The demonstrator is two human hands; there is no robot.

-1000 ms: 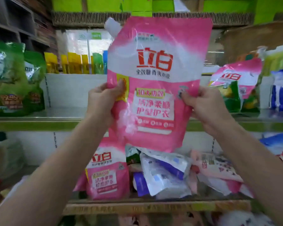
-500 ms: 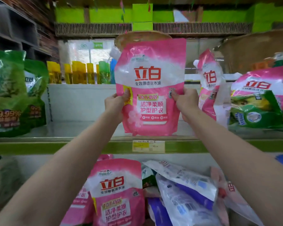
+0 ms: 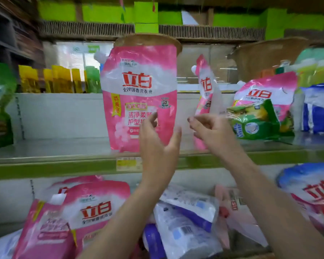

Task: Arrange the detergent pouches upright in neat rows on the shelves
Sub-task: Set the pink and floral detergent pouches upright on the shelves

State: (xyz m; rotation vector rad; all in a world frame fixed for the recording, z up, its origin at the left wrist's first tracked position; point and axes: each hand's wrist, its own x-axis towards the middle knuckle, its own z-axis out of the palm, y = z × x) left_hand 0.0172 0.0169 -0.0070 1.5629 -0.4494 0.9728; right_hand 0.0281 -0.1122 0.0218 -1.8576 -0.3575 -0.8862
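On the upper shelf [image 3: 45,157], at the centre of the frame, a pink detergent pouch [image 3: 138,94] stood upright. Both hands hovered in front of it holding nothing: the left hand [image 3: 157,141] had its fingers spread, the right hand [image 3: 211,131] hung loosely curled beside a narrow pink pouch [image 3: 204,94]. Lower down, more pouches [image 3: 185,221] lay jumbled on the lower shelf.

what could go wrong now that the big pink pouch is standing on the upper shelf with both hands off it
1. The big pink pouch stands alone near the upper shelf front edge, with nothing beside it; it may slump or tip forward.
2. The left hand and right hand hover open close by; a stray brush could knock it over.
3. The narrow pink pouch to its right stands edge-on and tilted, so it may topple against its neighbour.
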